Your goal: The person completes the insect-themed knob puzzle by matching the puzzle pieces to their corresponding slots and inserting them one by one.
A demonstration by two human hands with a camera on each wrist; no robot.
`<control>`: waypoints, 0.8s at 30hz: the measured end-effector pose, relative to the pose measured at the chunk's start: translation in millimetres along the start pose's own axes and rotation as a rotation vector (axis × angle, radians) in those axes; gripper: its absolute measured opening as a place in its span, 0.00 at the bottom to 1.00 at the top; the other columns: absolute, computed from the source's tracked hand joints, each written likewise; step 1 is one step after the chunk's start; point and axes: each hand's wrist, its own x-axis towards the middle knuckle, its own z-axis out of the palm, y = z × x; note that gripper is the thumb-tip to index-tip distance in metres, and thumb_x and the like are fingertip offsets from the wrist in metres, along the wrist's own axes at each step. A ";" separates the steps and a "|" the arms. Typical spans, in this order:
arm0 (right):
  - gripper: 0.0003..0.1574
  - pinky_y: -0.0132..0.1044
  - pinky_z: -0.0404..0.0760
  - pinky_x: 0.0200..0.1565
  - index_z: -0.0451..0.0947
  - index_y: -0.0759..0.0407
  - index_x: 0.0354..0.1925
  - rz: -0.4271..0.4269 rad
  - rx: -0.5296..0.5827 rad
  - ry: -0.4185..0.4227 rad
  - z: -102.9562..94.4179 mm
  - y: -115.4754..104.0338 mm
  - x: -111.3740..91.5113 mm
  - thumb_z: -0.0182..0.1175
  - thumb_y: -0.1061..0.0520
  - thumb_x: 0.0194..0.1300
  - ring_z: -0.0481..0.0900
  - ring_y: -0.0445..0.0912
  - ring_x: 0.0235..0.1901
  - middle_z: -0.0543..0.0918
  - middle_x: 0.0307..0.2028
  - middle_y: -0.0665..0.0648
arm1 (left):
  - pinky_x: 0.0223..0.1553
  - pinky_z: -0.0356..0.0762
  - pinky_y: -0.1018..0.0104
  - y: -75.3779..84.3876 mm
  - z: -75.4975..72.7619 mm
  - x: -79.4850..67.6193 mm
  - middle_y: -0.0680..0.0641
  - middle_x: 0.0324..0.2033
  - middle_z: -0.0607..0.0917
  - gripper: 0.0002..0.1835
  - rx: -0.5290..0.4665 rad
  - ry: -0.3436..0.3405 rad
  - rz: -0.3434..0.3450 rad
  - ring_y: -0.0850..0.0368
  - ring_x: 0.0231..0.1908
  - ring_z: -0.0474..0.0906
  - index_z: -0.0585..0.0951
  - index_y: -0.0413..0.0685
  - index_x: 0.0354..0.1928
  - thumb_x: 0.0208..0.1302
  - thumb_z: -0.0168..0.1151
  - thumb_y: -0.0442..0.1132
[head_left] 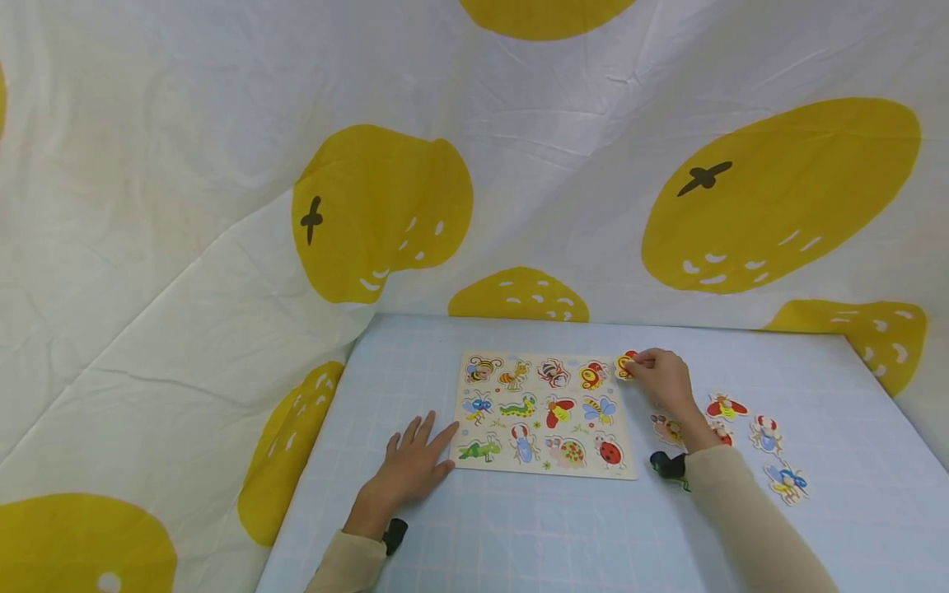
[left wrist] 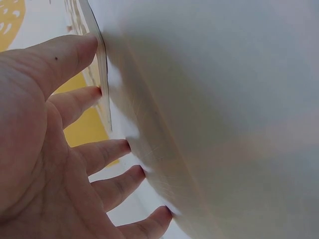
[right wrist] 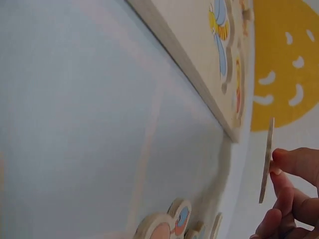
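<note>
A wooden insect puzzle board (head_left: pixel 544 417) lies on the table, its printed bugs facing up. Just off its upper right corner my right hand (head_left: pixel 662 379) pinches a red and yellow butterfly-like puzzle piece (head_left: pixel 625 364) between thumb and fingers. The right wrist view shows that piece (right wrist: pixel 267 162) edge-on, raised above the tabletop. My left hand (head_left: pixel 412 462) lies at the board's left edge with fingers spread. In the left wrist view, the left thumb and one finger touch the board's edge (left wrist: pixel 103 64), while the other fingertips rest on the table.
Several loose puzzle pieces lie right of the board, among them a red-winged bug (head_left: pixel 726 407), a blue beetle (head_left: pixel 766 434) and a blue mosquito-like piece (head_left: pixel 787 483). Some are partly hidden by the right arm. A white cloth (head_left: pixel 549 198) with yellow fruit prints hangs behind the table.
</note>
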 end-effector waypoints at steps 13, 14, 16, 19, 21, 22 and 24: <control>0.19 0.41 0.75 0.36 0.81 0.67 0.45 -0.044 0.024 -0.027 27.7 -19.3 3.6 0.64 0.51 0.69 0.76 0.53 0.38 0.80 0.39 0.62 | 0.67 0.47 0.30 -1.1 1.4 -0.1 0.38 0.76 0.56 0.34 -0.010 0.003 -0.004 0.34 0.74 0.47 0.64 0.59 0.76 0.70 0.62 0.51; 0.19 0.41 0.75 0.36 0.81 0.67 0.45 -0.041 0.026 -0.032 28.9 -20.6 3.4 0.64 0.51 0.69 0.76 0.53 0.37 0.80 0.39 0.62 | 0.67 0.47 0.30 -1.4 1.7 0.0 0.38 0.76 0.56 0.34 -0.010 0.003 -0.003 0.34 0.74 0.47 0.64 0.59 0.76 0.70 0.62 0.51; 0.19 0.40 0.75 0.36 0.81 0.67 0.45 -0.038 0.030 -0.043 31.1 -23.1 3.1 0.64 0.51 0.69 0.76 0.52 0.37 0.79 0.40 0.62 | 0.67 0.47 0.30 -1.8 2.4 0.2 0.38 0.76 0.56 0.34 -0.006 0.004 -0.002 0.34 0.74 0.47 0.64 0.59 0.76 0.70 0.62 0.51; 0.18 0.40 0.76 0.35 0.82 0.66 0.44 -0.045 0.033 -0.050 34.0 -26.1 2.1 0.64 0.50 0.69 0.76 0.52 0.36 0.80 0.39 0.62 | 0.67 0.47 0.30 -2.4 3.6 0.7 0.38 0.76 0.56 0.35 0.001 0.006 -0.001 0.35 0.74 0.47 0.64 0.60 0.76 0.70 0.62 0.51; 0.18 0.40 0.76 0.35 0.82 0.66 0.43 -0.053 0.032 -0.054 35.8 -27.7 1.2 0.64 0.50 0.68 0.76 0.51 0.35 0.80 0.38 0.61 | 0.67 0.47 0.30 -2.5 4.1 1.1 0.38 0.76 0.56 0.35 0.003 0.008 -0.001 0.35 0.74 0.47 0.64 0.60 0.76 0.70 0.63 0.51; 0.18 0.40 0.76 0.34 0.82 0.66 0.43 -0.061 0.028 -0.054 36.4 -28.3 0.7 0.64 0.50 0.68 0.76 0.51 0.35 0.81 0.38 0.61 | 0.67 0.47 0.30 -2.5 4.4 1.4 0.38 0.76 0.56 0.35 0.002 0.010 0.000 0.35 0.74 0.48 0.64 0.60 0.76 0.70 0.63 0.51; 0.17 0.40 0.75 0.34 0.82 0.66 0.42 -0.067 0.019 -0.055 37.3 -29.8 -0.5 0.65 0.51 0.68 0.76 0.51 0.34 0.81 0.37 0.60 | 0.67 0.47 0.29 -2.6 5.0 1.7 0.38 0.76 0.56 0.35 0.001 0.012 0.000 0.35 0.74 0.47 0.64 0.60 0.76 0.70 0.63 0.51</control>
